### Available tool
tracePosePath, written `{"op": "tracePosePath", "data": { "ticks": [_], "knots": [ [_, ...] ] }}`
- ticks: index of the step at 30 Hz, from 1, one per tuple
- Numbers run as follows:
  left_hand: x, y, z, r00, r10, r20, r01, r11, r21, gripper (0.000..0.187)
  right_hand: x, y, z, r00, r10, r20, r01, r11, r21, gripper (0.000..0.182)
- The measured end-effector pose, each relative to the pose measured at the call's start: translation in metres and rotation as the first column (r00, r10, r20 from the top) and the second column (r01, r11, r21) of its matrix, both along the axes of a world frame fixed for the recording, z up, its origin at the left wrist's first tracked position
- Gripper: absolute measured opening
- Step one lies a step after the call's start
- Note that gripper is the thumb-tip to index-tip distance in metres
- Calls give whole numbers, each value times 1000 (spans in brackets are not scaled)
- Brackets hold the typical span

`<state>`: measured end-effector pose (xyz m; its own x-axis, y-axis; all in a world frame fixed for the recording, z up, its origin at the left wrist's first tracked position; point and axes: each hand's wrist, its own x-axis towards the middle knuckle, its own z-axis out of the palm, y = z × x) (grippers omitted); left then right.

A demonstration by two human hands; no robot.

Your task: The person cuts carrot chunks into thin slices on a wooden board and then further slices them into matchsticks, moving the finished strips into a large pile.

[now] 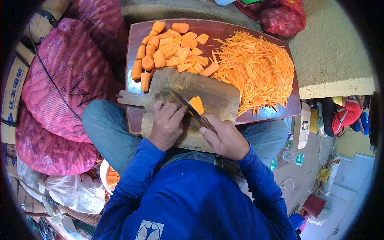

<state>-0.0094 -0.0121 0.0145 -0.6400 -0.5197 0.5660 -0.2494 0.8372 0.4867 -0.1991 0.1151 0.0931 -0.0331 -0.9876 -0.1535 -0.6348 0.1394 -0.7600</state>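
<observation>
My right hand (226,138) is closed round the handle of a knife (192,110), its blade pointing up and left over the wooden cutting board (208,90). Cut carrot slices (197,105) lie against the blade's right side. Left of the blade, my left hand (168,120) rests on the board with its fingers curled; what they hold, if anything, is hidden. Behind the board, carrot chunks (159,59) cover the left of the dark red table (216,26). A large heap of thin carrot strips (256,68) lies on its right.
Pink mesh sacks (66,84) are piled at the left. A white container (105,176) with carrot pieces stands below them. Another red mesh bag (282,18) lies at the back right. At the right are a cardboard box (303,126) and a green-labelled bottle (299,159) on the floor.
</observation>
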Motion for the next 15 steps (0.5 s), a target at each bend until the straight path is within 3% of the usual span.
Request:
{"op": "tracePosePath", "data": {
  "ticks": [3, 5, 10, 14, 15],
  "knots": [
    [-1, 0, 1, 1000, 22, -11, -21, 999, 50, 36, -3, 8, 11, 980, -101, 172, 122, 986, -116, 29],
    [-3, -1, 2, 1000, 24, -13, -23, 997, 73, 36, -9, 14, 21, 810, -353, 468, 351, 932, 95, 20],
    [-6, 0, 8, 1000, 11, 23, -16, 978, 207, 50, -26, 40, 0, 684, -424, 593, 416, 895, 160, 19],
    [-10, -1, 10, 999, -22, 43, 13, 982, 191, 58, -23, 54, -7, 648, -465, 603, 397, 882, 254, 19],
    [-11, -4, 12, 989, -69, 127, 49, 986, 158, 59, -23, 55, -9, 652, -453, 608, 370, 890, 265, 19]
  ]
}}
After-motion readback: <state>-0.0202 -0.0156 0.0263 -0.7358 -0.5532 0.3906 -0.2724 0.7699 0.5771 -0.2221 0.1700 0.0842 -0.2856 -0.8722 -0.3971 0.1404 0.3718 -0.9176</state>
